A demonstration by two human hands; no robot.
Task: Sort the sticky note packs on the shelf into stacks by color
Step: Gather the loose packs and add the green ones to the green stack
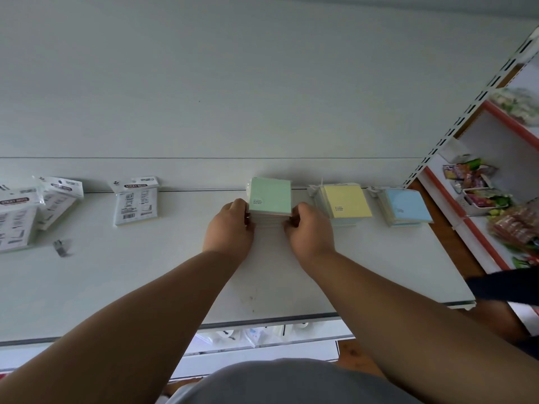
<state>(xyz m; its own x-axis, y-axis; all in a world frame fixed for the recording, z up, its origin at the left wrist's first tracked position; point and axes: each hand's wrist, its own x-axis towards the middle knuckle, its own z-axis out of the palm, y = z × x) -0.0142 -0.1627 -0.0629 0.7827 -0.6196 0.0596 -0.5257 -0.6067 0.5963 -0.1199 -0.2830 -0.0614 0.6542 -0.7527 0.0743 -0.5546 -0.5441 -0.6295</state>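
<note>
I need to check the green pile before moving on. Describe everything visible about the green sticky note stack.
The green sticky note stack is a pile of square packs with a pale mint top face bearing a few small printed lines near its lower left corner. It stands on the white shelf against the back panel, left of the yellow stack. The left hand and right hand grip its two sides.

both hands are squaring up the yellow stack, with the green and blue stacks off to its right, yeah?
Not quite: the head view shows the left hand and right hand holding the green stack. The yellow stack and blue stack sit to its right.
</note>
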